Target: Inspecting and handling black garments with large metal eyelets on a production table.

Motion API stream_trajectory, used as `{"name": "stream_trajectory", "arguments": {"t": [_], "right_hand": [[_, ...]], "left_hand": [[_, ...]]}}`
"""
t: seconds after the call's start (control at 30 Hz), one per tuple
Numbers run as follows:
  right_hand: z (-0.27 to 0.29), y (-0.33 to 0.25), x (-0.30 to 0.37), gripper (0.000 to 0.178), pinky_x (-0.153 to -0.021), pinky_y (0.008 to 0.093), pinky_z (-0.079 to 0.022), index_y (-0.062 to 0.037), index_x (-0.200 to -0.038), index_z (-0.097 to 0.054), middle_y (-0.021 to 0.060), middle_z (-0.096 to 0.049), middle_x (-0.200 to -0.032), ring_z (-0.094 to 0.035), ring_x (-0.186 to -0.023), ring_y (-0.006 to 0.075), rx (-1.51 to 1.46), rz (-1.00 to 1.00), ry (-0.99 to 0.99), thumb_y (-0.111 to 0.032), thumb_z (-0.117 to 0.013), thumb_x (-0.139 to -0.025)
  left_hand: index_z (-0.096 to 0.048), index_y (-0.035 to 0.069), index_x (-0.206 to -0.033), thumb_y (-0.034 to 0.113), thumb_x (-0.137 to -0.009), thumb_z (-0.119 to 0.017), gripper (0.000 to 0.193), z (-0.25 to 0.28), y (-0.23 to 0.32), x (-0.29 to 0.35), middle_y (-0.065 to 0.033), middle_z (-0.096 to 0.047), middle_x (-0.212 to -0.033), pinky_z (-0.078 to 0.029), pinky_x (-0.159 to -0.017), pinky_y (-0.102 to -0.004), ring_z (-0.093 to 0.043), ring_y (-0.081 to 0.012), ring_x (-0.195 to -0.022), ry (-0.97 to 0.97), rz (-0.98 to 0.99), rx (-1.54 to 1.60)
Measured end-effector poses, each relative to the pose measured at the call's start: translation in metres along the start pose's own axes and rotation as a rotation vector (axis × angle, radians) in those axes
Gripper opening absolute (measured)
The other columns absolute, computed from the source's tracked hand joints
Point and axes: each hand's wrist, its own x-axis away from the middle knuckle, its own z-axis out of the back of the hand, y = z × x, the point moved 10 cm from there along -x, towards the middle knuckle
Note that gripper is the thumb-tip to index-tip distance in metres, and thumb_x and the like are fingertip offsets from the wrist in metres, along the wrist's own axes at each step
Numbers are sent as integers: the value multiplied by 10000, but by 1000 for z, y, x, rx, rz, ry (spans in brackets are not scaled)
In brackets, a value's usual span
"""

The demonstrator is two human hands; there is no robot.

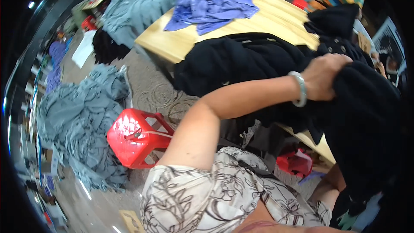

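Garment (366, 116), black, bunched in hand (325, 75)

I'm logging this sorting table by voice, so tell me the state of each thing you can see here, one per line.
left hand: closed, gripping the black garment
black garment: held up, hanging over the table edge
black clothes pile: heaped on the wooden table
purple clothes: crumpled on the table
grey-blue clothes heap: piled on the floor
red stool: tipped on its side
right hand: out of view
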Motion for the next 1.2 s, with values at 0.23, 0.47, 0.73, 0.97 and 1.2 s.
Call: {"name": "stream_trajectory", "arguments": {"t": [0.23,0.47,0.73,0.97,1.2], "right_hand": [[-35,-56,-36,743,-1063,365,-416,-30,-1458,-395,160,-487,-1417,-479,-1307,241,-35,207,41,-251,-749,-844],[-22,-73,-47,749,-1072,371,-410,-32,-1463,-387,154,-493,-1411,-481,-1306,248,64,270,164,-256,-747,-846],[50,-41,-50,757,-1082,379,-402,-35,-1469,-377,146,-500,-1405,-482,-1304,256,367,222,372,-262,-745,-848],[81,-23,-93,764,-1091,385,-396,-38,-1474,-368,140,-506,-1399,-484,-1303,263,536,278,514,-266,-744,-849],[85,-13,-184,771,-1100,391,-389,-41,-1479,-360,134,-512,-1393,-485,-1302,270,647,407,627,-271,-742,-851]], "left_hand": [[-498,17,-1161,117,-692,-834,586,53,38,-49,-164,-625,-1034,-508,-880,-318,-640,-210,-983,324,-92,507],[-522,40,-1126,-49,-510,-764,668,-4,114,-44,-164,-576,-1055,-503,-884,-332,-604,-337,-1003,160,-367,599],[-505,72,-1296,248,-680,-742,683,-39,105,-29,-138,-563,-1151,-342,-1029,-396,-516,-333,-1142,104,-363,504],[-445,111,-1429,500,-737,-790,866,15,-19,53,-171,-466,-1382,-251,-1121,-513,-381,-349,-1343,-292,-40,-444],[-385,165,-1489,549,-763,-736,893,76,-117,138,-212,-386,-1477,-250,-1112,-568,-368,-394,-1355,-337,272,-762]]}}
